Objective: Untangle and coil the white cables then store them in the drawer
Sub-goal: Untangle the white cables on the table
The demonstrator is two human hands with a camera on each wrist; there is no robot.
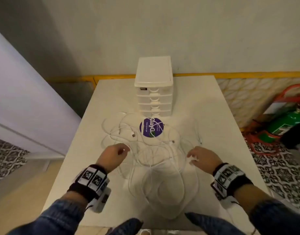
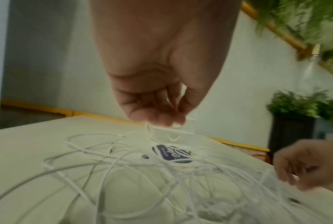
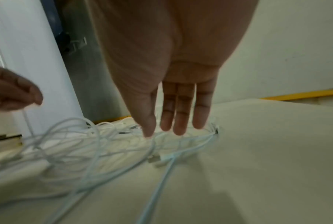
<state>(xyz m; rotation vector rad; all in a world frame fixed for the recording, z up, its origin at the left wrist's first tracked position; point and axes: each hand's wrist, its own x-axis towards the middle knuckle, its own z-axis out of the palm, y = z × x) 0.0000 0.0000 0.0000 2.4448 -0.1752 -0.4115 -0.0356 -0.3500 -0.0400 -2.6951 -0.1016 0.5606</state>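
A tangle of white cables [image 1: 154, 160] lies spread over the white table [image 1: 213, 116], in front of a white drawer unit [image 1: 154, 92] whose several drawers are all closed. My left hand [image 1: 125, 150] hovers over the tangle's left side with its fingers curled. It pinches one cable strand, which hangs down from it in the right wrist view [image 3: 25, 116]. My right hand [image 1: 191, 158] is at the tangle's right side. Its fingers [image 3: 178, 121] point straight down, with their tips just at the cables [image 3: 85, 145]. USB plugs [image 3: 154, 159] lie among the loops.
A round purple sticker [image 1: 151, 127] sits on the table under the cables, just before the drawers. A green cylinder [image 1: 284, 126] and a red stand are on the floor to the right. Walls stand behind and to the left of the table. Potted plants [image 2: 296, 106] stand beyond.
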